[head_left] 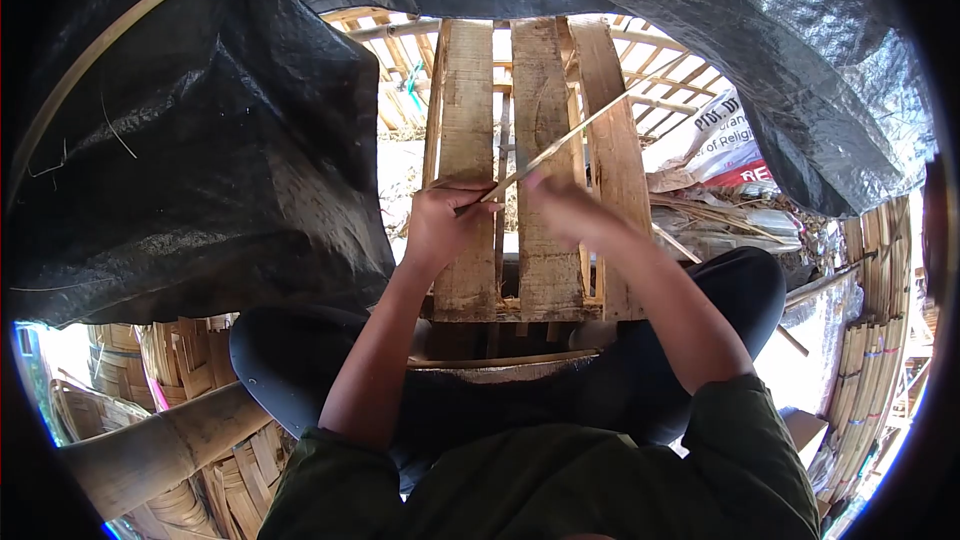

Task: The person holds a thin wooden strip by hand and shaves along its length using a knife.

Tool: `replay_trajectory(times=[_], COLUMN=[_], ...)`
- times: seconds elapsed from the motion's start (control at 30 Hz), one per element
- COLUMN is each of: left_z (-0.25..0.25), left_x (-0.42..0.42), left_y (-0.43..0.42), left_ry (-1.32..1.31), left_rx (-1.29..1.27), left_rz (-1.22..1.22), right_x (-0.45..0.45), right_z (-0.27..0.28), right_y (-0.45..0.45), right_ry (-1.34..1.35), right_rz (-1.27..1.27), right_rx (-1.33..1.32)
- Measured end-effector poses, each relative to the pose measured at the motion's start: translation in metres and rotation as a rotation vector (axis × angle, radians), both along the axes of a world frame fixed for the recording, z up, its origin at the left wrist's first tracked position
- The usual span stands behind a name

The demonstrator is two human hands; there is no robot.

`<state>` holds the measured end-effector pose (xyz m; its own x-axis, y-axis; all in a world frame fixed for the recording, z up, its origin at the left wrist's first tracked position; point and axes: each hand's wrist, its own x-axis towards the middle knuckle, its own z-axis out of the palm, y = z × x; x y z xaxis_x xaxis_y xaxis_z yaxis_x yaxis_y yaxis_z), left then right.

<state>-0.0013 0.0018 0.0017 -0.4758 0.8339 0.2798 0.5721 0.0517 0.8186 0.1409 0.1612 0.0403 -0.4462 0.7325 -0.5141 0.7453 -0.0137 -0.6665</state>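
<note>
My left hand [440, 225] is closed around the lower end of a thin bamboo strip [585, 128]. A dark piece shows at its fingers, too small to make out. The strip slants up to the right over a slatted wooden bench [465, 120], its far tip above the right-hand plank. My right hand [565, 210] is close beside the strip, just right of my left hand. Motion smears its fingers, so I cannot see what they hold, if anything.
Black plastic sheeting [200, 140] hangs at the left and across the top. A printed sack [725, 150] and split bamboo lie at the right, near bundled bamboo strips [865, 360]. A thick bamboo pole [165, 450] crosses the lower left, by woven baskets [190, 355].
</note>
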Motion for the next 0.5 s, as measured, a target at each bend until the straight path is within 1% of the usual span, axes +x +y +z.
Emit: replay_trajectory(times=[0.07, 0.13, 0.17, 0.2, 0.27, 0.3, 0.37, 0.4, 0.47, 0.5], left_z=[-0.008, -0.004, -0.003, -0.003, -0.003, -0.002, -0.001, 0.000, 0.000, 0.000], left_x=[-0.005, -0.002, 0.001, 0.002, 0.001, 0.000, -0.001, -0.001, 0.000, 0.000], left_y=[0.001, 0.001, 0.001, 0.000, -0.001, -0.001, -0.001, -0.001, -0.001, -0.001], left_ry=[0.067, 0.029, -0.008, -0.009, -0.047, -0.045, -0.082, -0.082, -0.025, -0.026], left_rx=[0.005, 0.039, 0.079, 0.081, 0.073, 0.077, -0.041, -0.039, -0.003, -0.006], left_rz=[-0.029, -0.013, 0.011, 0.015, 0.029, 0.032, 0.021, 0.020, 0.008, 0.004], right_x=[-0.001, 0.000, 0.002, 0.006, 0.010, 0.008, 0.008, 0.008, 0.009, 0.009], right_z=[0.020, 0.036, 0.039, 0.034, 0.021, 0.021, 0.020, 0.020, 0.021, 0.025], right_y=[-0.014, -0.023, -0.007, 0.007, 0.027, 0.026, 0.017, 0.005, -0.019, -0.017], right_ry=[0.080, 0.157, 0.232, 0.231, 0.334, 0.337, 0.127, 0.127, 0.057, 0.057], right_rz=[0.092, 0.187, 0.120, 0.124, -0.176, -0.172, -0.209, -0.209, 0.164, 0.160], right_rx=[-0.258, -0.517, -0.518, -0.517, -0.218, -0.215, -0.143, -0.142, -0.349, -0.352])
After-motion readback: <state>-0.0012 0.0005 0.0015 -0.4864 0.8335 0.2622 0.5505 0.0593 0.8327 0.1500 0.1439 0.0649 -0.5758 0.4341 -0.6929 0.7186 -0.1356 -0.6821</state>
